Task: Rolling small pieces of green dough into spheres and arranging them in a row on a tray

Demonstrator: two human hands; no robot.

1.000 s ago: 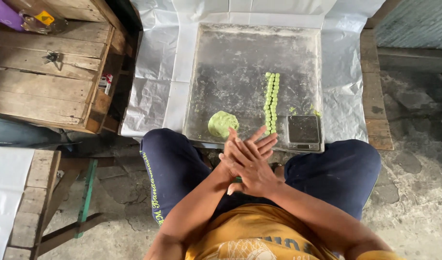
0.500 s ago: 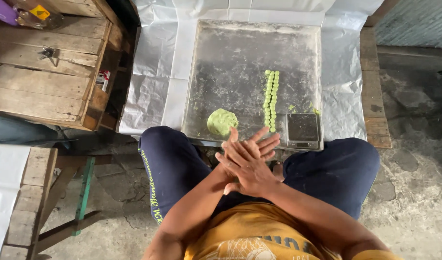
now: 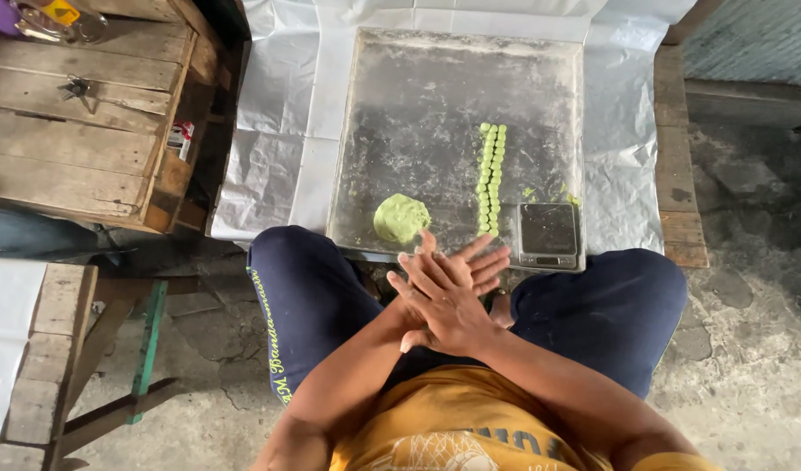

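My right hand (image 3: 448,305) lies flat on top of my left hand (image 3: 470,266), palm pressed to palm with the fingers straight and slightly fanned, just above my lap between my knees in dark blue trousers (image 3: 313,296). Whatever sits between the palms is hidden, so I cannot tell if they are pressing a bit of dough or nothing at all. The flattened lump of pale green dough (image 3: 400,218) lies just ahead of my fingertips and a little to the left, on the near edge of the square, flour-dusted metal tray (image 3: 418,105). To its right, a double row of small green dough balls (image 3: 490,179) runs straight away from me, its near end close to my left fingertips. Just beside that, at the tray's near right corner, sits a small grey digital scale (image 3: 549,234). My left palm and thumb are covered, and both forearms cross.
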